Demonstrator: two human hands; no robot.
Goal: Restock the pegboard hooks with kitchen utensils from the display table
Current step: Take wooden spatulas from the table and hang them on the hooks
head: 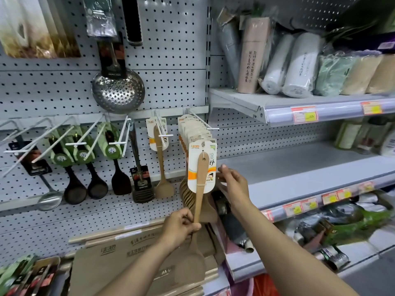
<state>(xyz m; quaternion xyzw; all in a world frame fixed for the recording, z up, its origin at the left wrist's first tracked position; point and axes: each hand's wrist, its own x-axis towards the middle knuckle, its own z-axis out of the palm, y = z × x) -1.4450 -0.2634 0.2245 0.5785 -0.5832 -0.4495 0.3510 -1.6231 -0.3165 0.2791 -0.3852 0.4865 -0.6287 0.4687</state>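
Note:
A wooden spatula [201,189] with a white and orange card hangs at the front tip of a white pegboard hook [203,122]. Several more carded wooden spatulas [192,133] are packed behind it on the same hook. My left hand [181,225] grips the front spatula's handle low down. My right hand [232,184] touches the right edge of its card, fingers loosely bent. One wooden spatula [161,167] hangs alone on the hook to the left.
Black ladles and turners [94,167] hang on hooks at the left, a steel skimmer [118,90] above them. Shelves [299,107] with rolled goods stand to the right. Wooden boards [132,253] and packaged utensils [21,276] lie below.

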